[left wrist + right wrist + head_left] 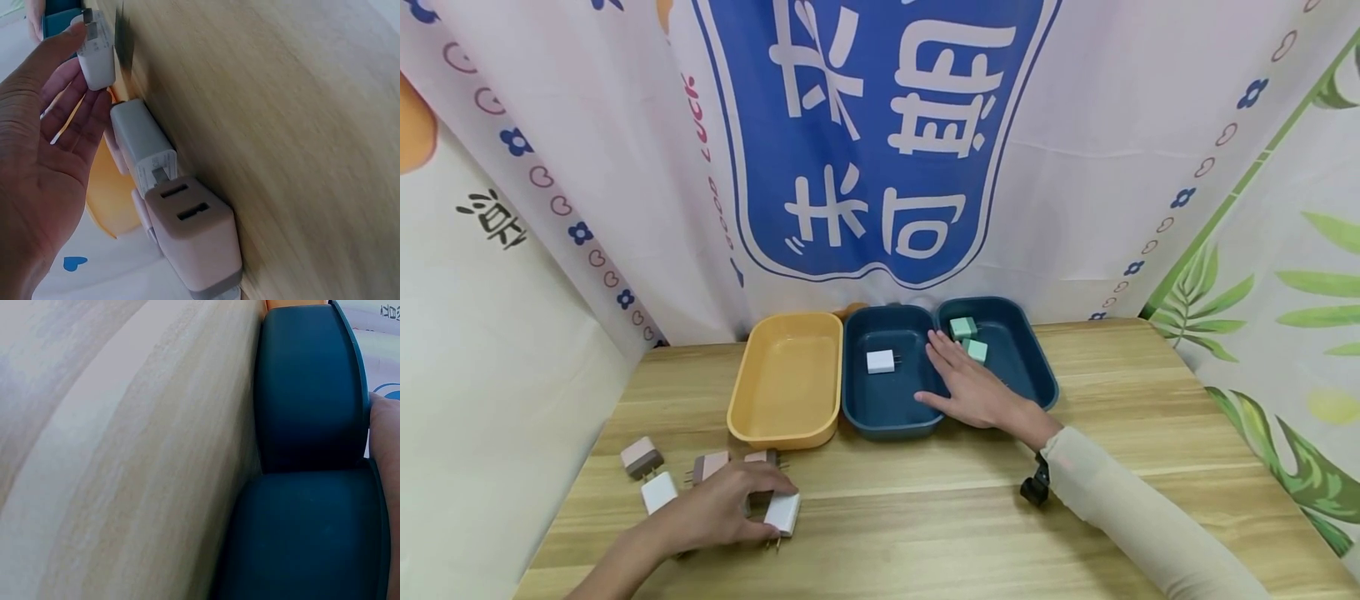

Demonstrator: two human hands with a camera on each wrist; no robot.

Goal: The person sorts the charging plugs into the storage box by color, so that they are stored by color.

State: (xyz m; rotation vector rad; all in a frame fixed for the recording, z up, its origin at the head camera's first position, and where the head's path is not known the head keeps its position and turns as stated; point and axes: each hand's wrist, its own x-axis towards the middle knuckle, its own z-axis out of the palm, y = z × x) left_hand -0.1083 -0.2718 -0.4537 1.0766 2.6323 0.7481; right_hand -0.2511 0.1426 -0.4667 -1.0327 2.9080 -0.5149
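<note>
My left hand (715,508) pinches a white charger (783,513) between thumb and fingers, low over the table; its metal prongs point toward the near edge. In the left wrist view the same white charger (97,62) is at the fingertips, apart from another white charger (140,140) and a pink one (194,231). My right hand (970,387) lies with straight fingers over the adjoining rims of two dark blue trays. A white charger (881,362) lies in the middle tray (891,417). Green chargers (975,350) lie in the right tray (1037,375), partly hidden by that hand.
A yellow tray (785,375) stands left of the blue ones, with nothing visible inside. Several pink-and-brown chargers (642,457) and a white charger (659,493) lie at the table's left. A printed curtain (1075,208) hangs behind the trays.
</note>
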